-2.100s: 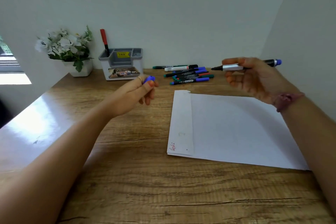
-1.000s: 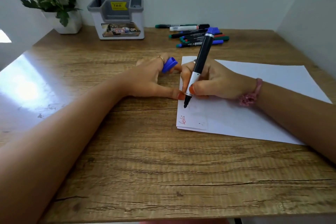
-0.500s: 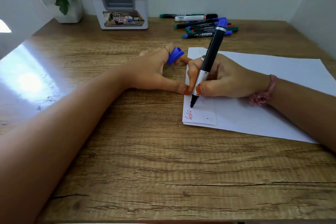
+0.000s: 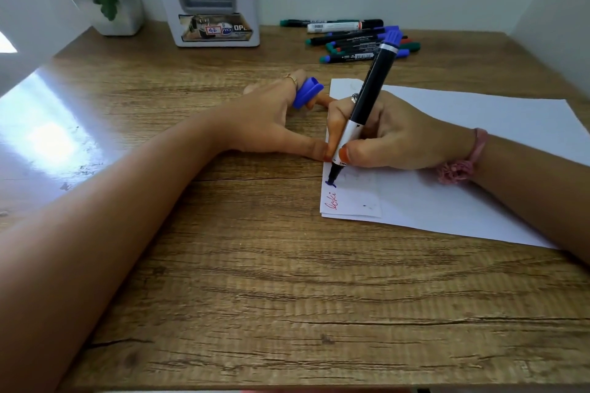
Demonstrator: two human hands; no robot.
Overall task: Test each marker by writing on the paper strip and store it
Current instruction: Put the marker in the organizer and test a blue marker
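Right hand (image 4: 392,137) grips one marker (image 4: 367,105), tip on the paper strip (image 4: 351,198). Left hand (image 4: 271,118) holds one blue cap (image 4: 306,96), thumb pressing the strip. Spare markers (image 4: 357,40) lie on the counter (image 4: 255,265), exact count unclear; one holder (image 4: 210,6) behind.

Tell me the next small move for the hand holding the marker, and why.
Probably draw the marker across the paper strip: the right hand has its tip down on a blue dot only, while the left hand holds the cap.
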